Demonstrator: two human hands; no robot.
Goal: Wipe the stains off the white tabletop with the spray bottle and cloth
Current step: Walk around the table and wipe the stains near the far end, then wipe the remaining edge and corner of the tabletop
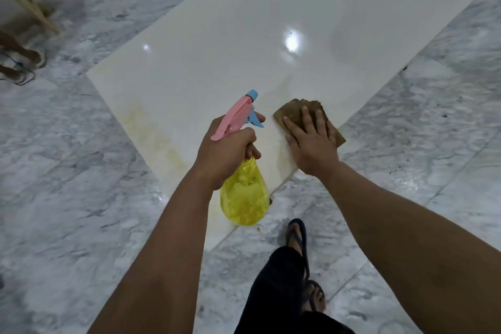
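The white tabletop (271,22) runs from the lower centre to the upper right. Yellowish stains (151,133) mark its near left edge. My left hand (227,154) grips the neck of a spray bottle (244,198) with a yellow body, pink head and blue nozzle, held above the table's near corner, nozzle aimed away from me. My right hand (311,141) lies flat, fingers spread, pressing a brown cloth (298,111) onto the tabletop near its right edge. The palm hides much of the cloth.
Grey marbled floor (67,211) surrounds the low table. My foot in a dark sandal (296,236) stands close to the table's near corner. Another person's feet (19,59) and a wooden furniture leg (35,8) are at the far left.
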